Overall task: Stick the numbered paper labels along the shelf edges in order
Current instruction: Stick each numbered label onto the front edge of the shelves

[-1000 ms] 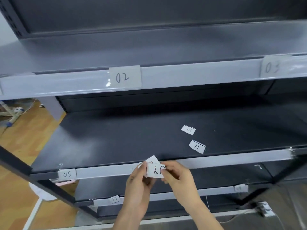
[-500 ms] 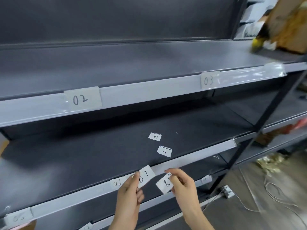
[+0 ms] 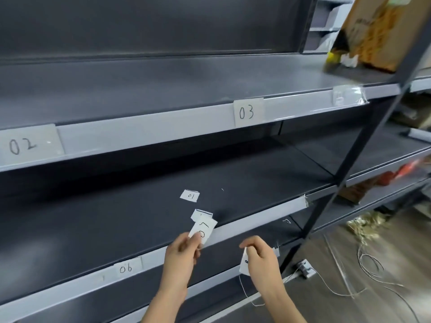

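Two loose labels (image 3: 189, 196) on open shelf (image 3: 116, 217)

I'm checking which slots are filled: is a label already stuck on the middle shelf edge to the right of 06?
No: right of the 06 label the middle shelf edge is bare, and the left hand holds a label just in front of it.
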